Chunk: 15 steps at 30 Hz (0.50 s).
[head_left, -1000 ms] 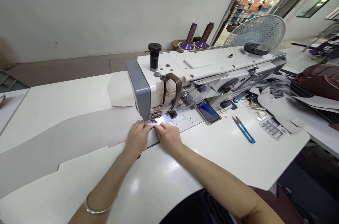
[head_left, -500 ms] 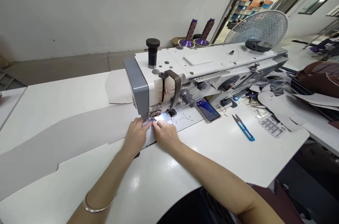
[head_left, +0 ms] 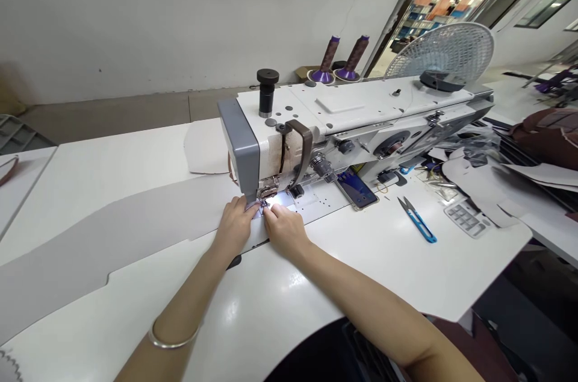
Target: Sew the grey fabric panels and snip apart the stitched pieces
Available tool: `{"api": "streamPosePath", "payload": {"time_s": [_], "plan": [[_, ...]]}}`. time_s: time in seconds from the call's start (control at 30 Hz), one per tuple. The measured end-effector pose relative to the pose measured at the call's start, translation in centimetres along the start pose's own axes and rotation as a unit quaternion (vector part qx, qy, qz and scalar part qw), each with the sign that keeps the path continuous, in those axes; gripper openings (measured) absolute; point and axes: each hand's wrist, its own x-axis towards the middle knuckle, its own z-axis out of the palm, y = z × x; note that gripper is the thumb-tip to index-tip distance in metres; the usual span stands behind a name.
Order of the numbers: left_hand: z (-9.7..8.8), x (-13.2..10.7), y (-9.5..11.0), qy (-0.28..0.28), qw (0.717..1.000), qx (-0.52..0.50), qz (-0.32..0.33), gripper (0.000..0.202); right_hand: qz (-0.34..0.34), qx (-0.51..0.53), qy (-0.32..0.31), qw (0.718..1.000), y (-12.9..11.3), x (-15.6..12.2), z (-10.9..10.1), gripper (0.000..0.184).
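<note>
A white industrial sewing machine [head_left: 352, 111] stands on the white table [head_left: 383, 267]. A long grey piece of material [head_left: 112, 237] stretches from the far left up to the lit presser foot [head_left: 267, 194]. My left hand [head_left: 235, 226] rests on the grey piece's end just left of the foot, fingers curled and pinching its edge. My right hand [head_left: 284, 230] sits right beside it, fingertips pinched on the same edge under the needle. A silver bangle [head_left: 174, 340] circles my left wrist.
Blue thread snips [head_left: 418, 220] lie right of the machine, a phone [head_left: 357, 188] under its arm. A white cut piece [head_left: 205, 153] lies behind the machine head. Two purple thread cones [head_left: 343, 59] and a fan [head_left: 445, 53] stand behind. Cluttered pieces and dark brown material [head_left: 546, 132] fill the right.
Both hands have edged slightly forward, closer under the presser foot, staying on the grey piece's end. The view shifted a little; nothing else moved.
</note>
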Motion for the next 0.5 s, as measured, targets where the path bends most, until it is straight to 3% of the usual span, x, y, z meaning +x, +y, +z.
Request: {"api": "streamPosePath", "payload": {"time_s": [0.13, 0.33, 0.43, 0.5], "plan": [[-0.4, 0.5, 0.2, -0.010, 1.000, 0.010, -0.007, 0.032, -0.003, -0.007, -0.003, 1.000, 0.1, 0.2, -0.1, 0.016], [-3.2, -0.1, 1.3, -0.070, 0.990, 0.112, -0.051, 0.028, -0.012, -0.018, -0.005, 1.000, 0.3, -0.8, 0.0, 0.014], [-5.8, -0.1, -1.6, -0.087, 0.971, 0.188, -0.117, 0.023, -0.021, -0.011, 0.017, 1.000, 0.8, -0.7, 1.1, 0.016], [-9.1, 0.1, -4.2, -0.092, 0.957, 0.227, -0.155, 0.021, -0.032, 0.000, 0.020, 0.999, 0.9, -0.4, 1.6, 0.019]]}}
